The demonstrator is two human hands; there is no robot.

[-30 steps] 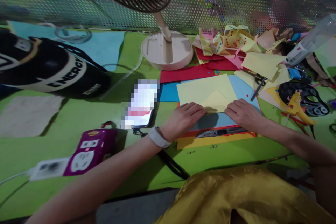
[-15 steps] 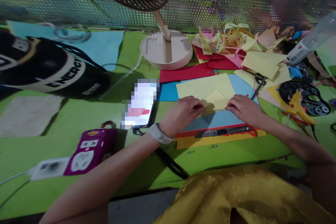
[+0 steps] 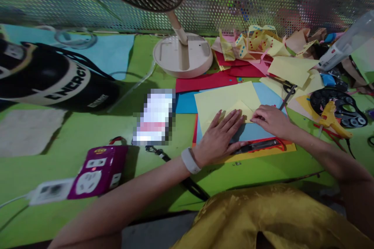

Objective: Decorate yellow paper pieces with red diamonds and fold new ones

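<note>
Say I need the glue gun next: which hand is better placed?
Likely the right hand: though at the edge of the yellow paper, it is nearer the glue gun. The left hand is farther off, spread on the paper.

Green worktop (image 3: 23, 175) carried: black ENERGY bottle (image 3: 58, 76) at left, grey sheet (image 3: 30, 130) near it, light-blue sheet (image 3: 117, 50) behind; purple power socket (image 3: 99, 169) in front; blurred-out phone (image 3: 154, 116) mid-surface; round fan base (image 3: 195, 56) toward the back. Orange-yellow sheet (image 3: 257, 155) lay under stacked papers near the front edge; black palette (image 3: 341, 99) sat right.
</note>
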